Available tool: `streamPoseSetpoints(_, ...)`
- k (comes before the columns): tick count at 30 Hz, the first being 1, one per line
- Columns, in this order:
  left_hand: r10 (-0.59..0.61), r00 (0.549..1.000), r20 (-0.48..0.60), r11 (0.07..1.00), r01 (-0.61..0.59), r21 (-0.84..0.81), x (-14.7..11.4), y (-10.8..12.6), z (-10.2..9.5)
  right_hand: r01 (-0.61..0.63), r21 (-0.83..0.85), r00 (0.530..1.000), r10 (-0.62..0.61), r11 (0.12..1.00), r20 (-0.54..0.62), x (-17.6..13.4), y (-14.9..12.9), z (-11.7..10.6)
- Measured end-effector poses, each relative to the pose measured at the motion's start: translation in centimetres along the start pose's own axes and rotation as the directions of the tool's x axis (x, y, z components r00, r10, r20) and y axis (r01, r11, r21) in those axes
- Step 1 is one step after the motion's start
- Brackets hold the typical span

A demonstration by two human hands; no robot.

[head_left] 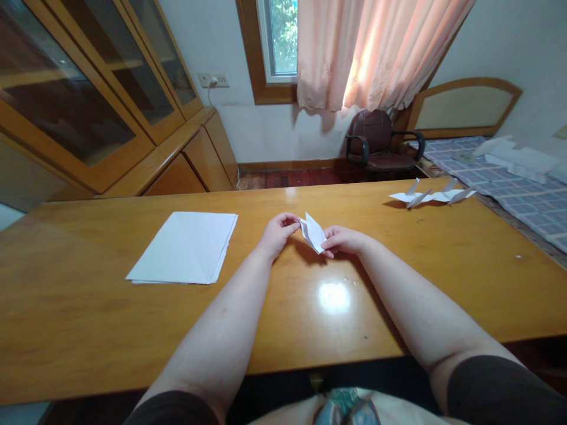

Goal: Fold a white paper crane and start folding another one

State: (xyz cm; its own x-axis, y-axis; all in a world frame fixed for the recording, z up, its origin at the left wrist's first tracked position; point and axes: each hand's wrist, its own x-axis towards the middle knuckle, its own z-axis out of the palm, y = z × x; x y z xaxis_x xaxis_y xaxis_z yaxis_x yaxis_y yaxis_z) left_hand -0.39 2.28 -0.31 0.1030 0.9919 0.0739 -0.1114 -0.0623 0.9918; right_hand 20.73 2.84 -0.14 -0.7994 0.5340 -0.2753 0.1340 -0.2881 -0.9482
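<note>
Between my two hands, a little above the table, is a small folded piece of white paper (pixel 313 234) with pointed flaps. My left hand (pixel 279 234) pinches its upper left tip between thumb and finger. At the lower right end, my right hand (pixel 341 241) grips the same paper, thumb on top and fingers partly hidden beneath. To the left of my hands lies a stack of white paper sheets (pixel 183 247). Farther off at the right back, folded paper cranes (pixel 432 196) stand close together near the table's edge.
The wooden table (pixel 283 319) spans the width in front of me. A glass-door cabinet (pixel 110 88) stands at the left. Beyond the table's far edge are a brown armchair (pixel 376 141), a pink curtain (pixel 345 53) and a bed (pixel 509 165) with a checked cover.
</note>
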Motion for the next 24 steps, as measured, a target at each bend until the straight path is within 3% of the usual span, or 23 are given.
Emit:
streamPoseSetpoints(8,0.138,0.988,-0.069,0.956,-0.115,0.269,0.0,-0.5,-0.2,0.047,-0.007,0.997,-0.047,0.999,-0.061,0.2,0.1,0.2)
streamPoseSetpoints(12,0.177,0.978,-0.107,0.945,-0.138,0.296,0.0,-0.6,-0.1,0.065,-0.074,0.988,-0.074,0.995,-0.138,0.7,0.4,0.6)
streamPoseSetpoints(24,0.212,0.977,0.006,0.89,-0.196,0.411,-0.7,0.2,0.8,0.092,-0.053,0.919,-0.105,0.994,-0.379,1.5,1.2,1.2)
